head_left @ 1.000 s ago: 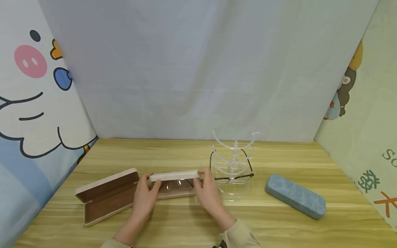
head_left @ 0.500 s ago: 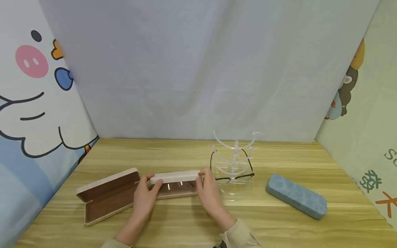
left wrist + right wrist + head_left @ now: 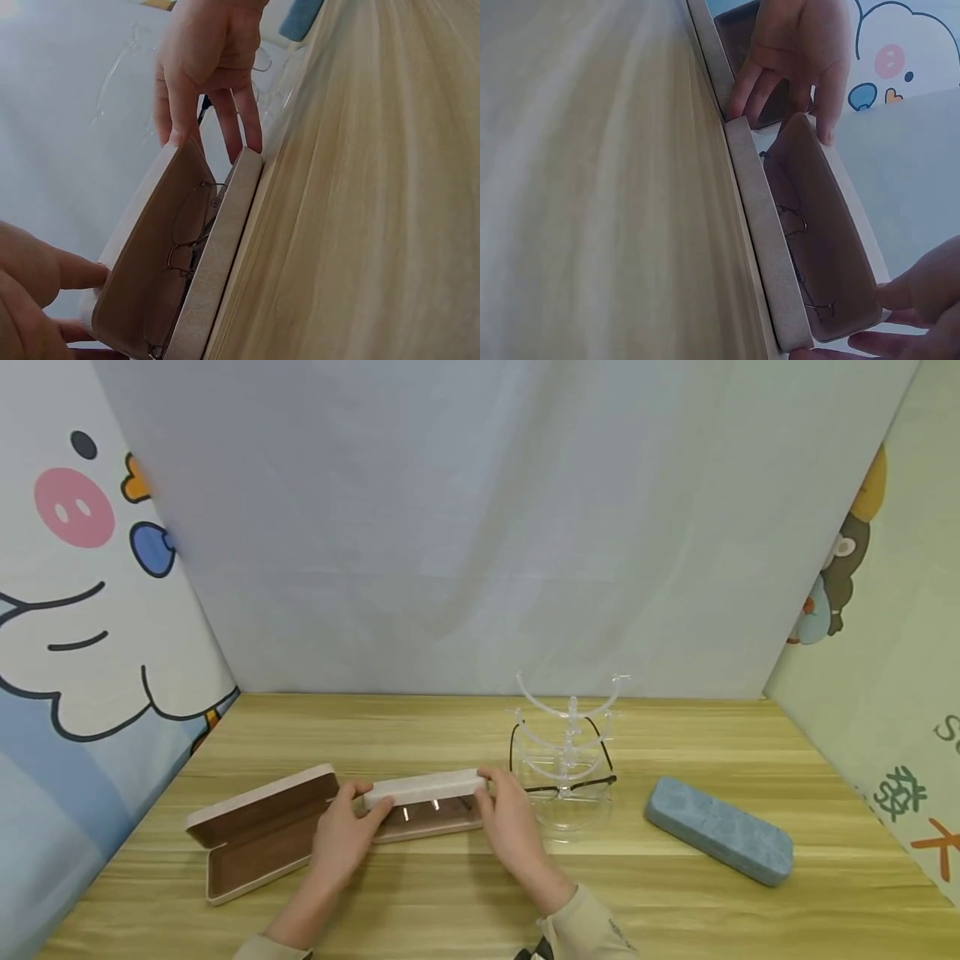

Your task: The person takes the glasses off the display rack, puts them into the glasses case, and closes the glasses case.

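A pale glasses case with a brown lining sits on the table, its lid partly lowered. Wire-framed glasses lie inside, half hidden by the lid in the head view. My left hand grips the case's left end, thumb on the lid's front edge. At the other end my right hand holds it likewise, the thumb on the lid and, in the left wrist view, other fingers reaching down to the base. A second pale case stands open just left of my left hand.
A clear display stand rises close behind my right hand, bearing dark-framed glasses. Farther right lies a closed blue case. A grey cloth hangs behind the wooden table.
The lid has come down a little between my two hands, covering more of the glasses. Both hands keep their hold at the case's ends.
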A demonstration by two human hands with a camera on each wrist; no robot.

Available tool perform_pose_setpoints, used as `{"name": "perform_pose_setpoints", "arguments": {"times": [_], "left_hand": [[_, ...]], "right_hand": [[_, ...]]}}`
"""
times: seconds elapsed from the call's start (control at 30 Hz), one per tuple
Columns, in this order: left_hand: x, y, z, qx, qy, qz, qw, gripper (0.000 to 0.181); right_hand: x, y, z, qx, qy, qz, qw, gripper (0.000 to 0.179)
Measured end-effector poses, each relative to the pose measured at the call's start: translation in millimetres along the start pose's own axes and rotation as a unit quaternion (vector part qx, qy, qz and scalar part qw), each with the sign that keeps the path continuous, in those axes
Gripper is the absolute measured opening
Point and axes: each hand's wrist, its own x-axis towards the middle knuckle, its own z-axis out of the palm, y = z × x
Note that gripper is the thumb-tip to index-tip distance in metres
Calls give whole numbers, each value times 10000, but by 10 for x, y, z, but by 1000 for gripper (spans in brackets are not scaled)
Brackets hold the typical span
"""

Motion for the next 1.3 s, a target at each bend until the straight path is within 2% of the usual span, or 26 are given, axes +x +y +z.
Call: {"name": "perform_pose_setpoints", "arguments": {"times": [0.3, 0.53, 0.7, 0.87, 1.13, 1.3], "left_hand": [[7, 8, -46, 200, -277, -25, 9994, 50], [-5, 3, -51, 272, -239, 145, 9992, 47], [-20, 10, -50, 431, -222, 172, 9987, 36], [-30, 54, -43, 677, -265, 387, 9966, 34], [-70, 156, -42, 741, -241, 578, 9953, 34], [-119, 209, -1, 606, -143, 602, 9962, 33]], "right_hand": [[1, 8, -18, 19, -33, 134, 9999, 24], [0, 16, -17, 119, -9, 108, 9999, 20], [-13, 29, -2, -246, -37, 97, 9996, 12], [-34, 6, -11, -612, -147, 17, 9980, 15], [-66, -105, -179, -470, -159, -279, 9984, 13], [-122, -45, -364, -462, -34, -348, 9983, 13]]}}
